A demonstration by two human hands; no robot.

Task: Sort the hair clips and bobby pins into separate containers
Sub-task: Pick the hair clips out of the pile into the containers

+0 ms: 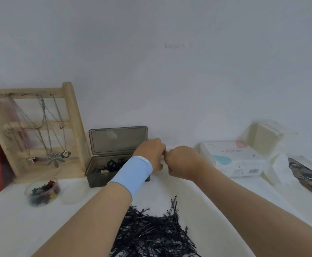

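Left hand (151, 154): raised over the table in front of the grey box, fingers curled in, a light blue wristband (133, 175) on the wrist.
Right hand (181, 162): just beside the left, fingers curled in too; the two hands meet at the fingertips.
Grip: both hands are closed, but whether they pinch anything between them cannot be told; the fingertips hide it.
Bobby pins (151, 230): a loose black pile on the white table (12, 229), near the person, between the two forearms.
Grey box (99, 180): smoky plastic, hinged lid (118, 140) standing open against the wall; black claw clips (112, 165) and a cream flower clip (104, 171) lie inside.
Round clear dish (44, 191): left of the box, holding small coloured claw clips.
Second clear dish (75, 191): touching or just beside the first, in front of the box.
Jewellery stand (71, 112): wooden, at the left, hung with chain necklaces (45, 127).
Cotton pad pack (235, 158): right of the hands, by the wall.
Patterned tray (309, 179): at the far right edge.
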